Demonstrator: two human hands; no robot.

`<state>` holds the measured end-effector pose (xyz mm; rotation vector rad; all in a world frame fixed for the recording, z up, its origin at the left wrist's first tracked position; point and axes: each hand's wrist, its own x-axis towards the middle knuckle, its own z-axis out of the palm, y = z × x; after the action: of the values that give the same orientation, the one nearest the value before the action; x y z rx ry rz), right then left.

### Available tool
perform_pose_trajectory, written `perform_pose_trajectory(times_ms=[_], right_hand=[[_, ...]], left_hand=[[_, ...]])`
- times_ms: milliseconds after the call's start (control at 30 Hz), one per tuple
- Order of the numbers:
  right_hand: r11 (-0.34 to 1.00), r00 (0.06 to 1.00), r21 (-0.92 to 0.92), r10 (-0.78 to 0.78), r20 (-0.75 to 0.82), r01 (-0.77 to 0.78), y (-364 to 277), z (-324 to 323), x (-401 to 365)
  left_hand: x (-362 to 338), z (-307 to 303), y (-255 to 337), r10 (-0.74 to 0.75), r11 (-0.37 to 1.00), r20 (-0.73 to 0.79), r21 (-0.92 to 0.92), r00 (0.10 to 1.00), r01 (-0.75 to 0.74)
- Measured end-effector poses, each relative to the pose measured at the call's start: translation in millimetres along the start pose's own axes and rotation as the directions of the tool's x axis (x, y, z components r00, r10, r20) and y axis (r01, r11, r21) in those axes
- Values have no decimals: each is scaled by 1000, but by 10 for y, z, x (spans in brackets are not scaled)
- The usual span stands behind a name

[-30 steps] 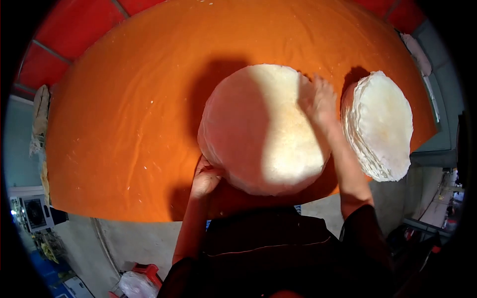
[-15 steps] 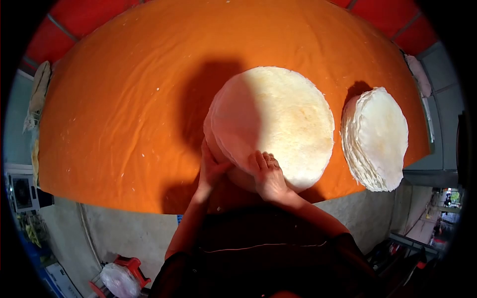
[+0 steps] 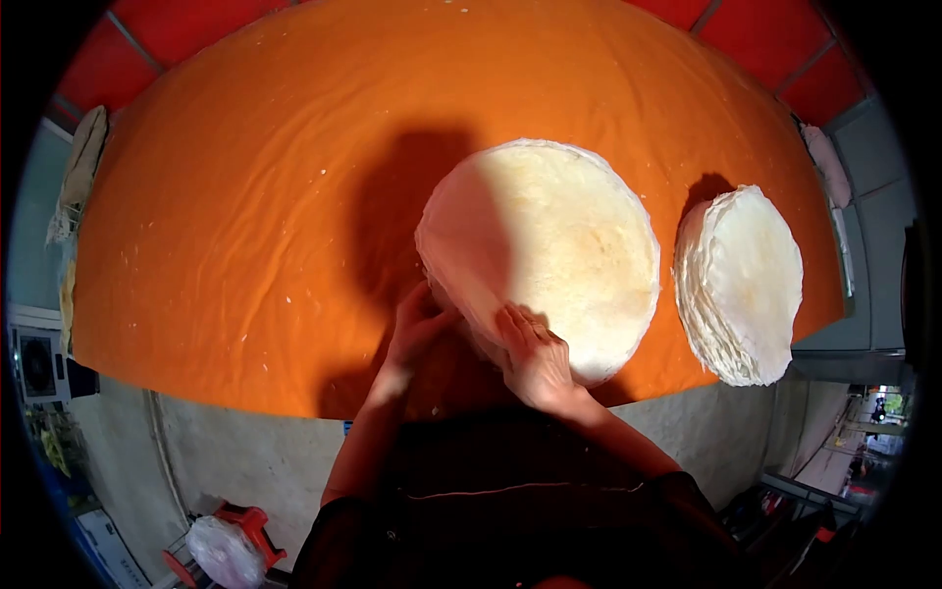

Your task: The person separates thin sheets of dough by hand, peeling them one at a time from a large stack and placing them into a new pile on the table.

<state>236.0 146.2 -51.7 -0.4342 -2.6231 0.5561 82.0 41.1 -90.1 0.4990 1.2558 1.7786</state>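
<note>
A broad stack of thin, round, pale flatbread sheets point(image 3: 579, 245) lies in front of me on an orange cloth. My left hand point(image 3: 417, 332) is at the stack's near left side, thumb and fingers apart, with fingertips by the sheet edges. On the near edge rests my right hand point(image 3: 538, 365), its fingers laid forward over the top sheet. Its thumb is hidden. Shadow covers the left part of the stack and both hands. To the right stands a second stack of similar sheets point(image 3: 751, 280), its layered, uneven edges facing left; neither hand touches it.
The orange cloth point(image 3: 226, 216) covers a wide surface, with small white crumbs scattered on it. Its near edge curves just in front of my body. A red stool point(image 3: 245, 525) with a plastic-wrapped bundle point(image 3: 224, 552) stands on the grey floor at lower left.
The big stack's left edge has shifted right, and the lower sheets that stuck out there now line up more closely. My right hand has moved slightly down and right; its fingers lie straighter.
</note>
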Motion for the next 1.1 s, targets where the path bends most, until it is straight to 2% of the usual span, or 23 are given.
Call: perform_pose_trajectory(times_ms=[33, 100, 167, 200, 233, 267, 333, 367, 400, 500, 567, 600, 667, 700, 767, 800, 867, 900, 933, 967, 1000, 1067, 1100], right_hand=[[997, 999, -61, -40, -30, 38, -6, -42, 20], [997, 996, -77, -24, 81, 30, 26, -91, 35], [997, 934, -9, 73, 350, -74, 178, -178, 69], [985, 907, -57, 172, 384, -162, 177, -342, 162], [995, 978, -20, 103, 179, -101, 70, -492, 225], [999, 999, 4, 34, -38, -34, -39, -599, 280], [962, 971, 218, 197, -137, -164, -203, -471, 170], [1000, 997, -4, 31, -74, -31, -144, -382, 143], [970, 993, -211, -119, 27, 122, -76, -271, 108], [988, 994, -130, -73, 76, 82, 34, 76, 13], [999, 997, -42, -7, 82, 11, -29, 63, 1], [993, 998, -116, -26, 58, 33, -10, 86, -15], [962, 998, -266, -64, 15, 66, 65, 131, -69], [984, 992, -174, 44, 118, -23, 114, 56, -42], [986, 945, -36, 166, 282, -163, 225, -230, 102], [999, 999, -19, 32, 22, -31, 149, -410, 182], [982, 979, -185, -67, -191, 31, -47, -666, 232], [994, 980, -42, 91, -176, -100, -86, -586, 135], [991, 992, -97, 81, -96, -90, -39, -384, 11], [967, 999, -254, -7, 32, 15, 102, -77, -118], [912, 983, -388, -73, 171, 135, 227, 191, -238], [816, 979, -542, -158, 128, 202, 291, 385, -395], [841, 980, -512, -99, 172, 175, 261, 350, -383]], left_hand=[[22, 10, -14, -3, 1000, -1, 17, 1000, 3], [35, 30, -27, -13, 999, -10, 51, 1000, 14], [40, 28, -19, -119, 992, -14, -40, 993, 118], [33, 28, -14, -173, 981, -14, -86, 985, 171], [7, 29, 14, -192, 976, 3, -103, 981, 191], [-20, 27, 68, -210, 970, 22, -119, 977, 211], [-39, 15, 104, -218, 958, 72, -174, 973, 228], [-51, 11, 97, -203, 951, 97, -218, 974, 220], [-63, 6, 85, -189, 941, 117, -263, 975, 214], [-14, 2, -7, -139, 989, 10, 54, 990, 139], [26, -79, -145, -152, 988, 15, -29, 988, 152], [47, -74, -141, -156, 985, 22, -70, 988, 157], [64, 0, -124, -168, 986, -56, -8, 984, 168], [76, 41, -105, -172, 984, -94, 25, 981, 175], [113, 38, -159, 23, 974, -56, 225, 998, -10], [104, 20, -212, 112, 942, -23, 320, 993, -99], [90, -153, -373, 62, 949, -20, 310, 998, -53], [118, -197, -410, 43, 952, -13, 303, 999, -37], [116, -99, -303, -6, 988, -77, 156, 997, 18], [74, 65, -108, -68, 998, -136, 2, 988, 69], [73, 98, -71, -78, 997, -160, 9, 984, 80], [69, 165, 4, -98, 994, -206, 23, 974, 105], [62, 151, -55, -35, 982, -266, 171, 963, 83]])
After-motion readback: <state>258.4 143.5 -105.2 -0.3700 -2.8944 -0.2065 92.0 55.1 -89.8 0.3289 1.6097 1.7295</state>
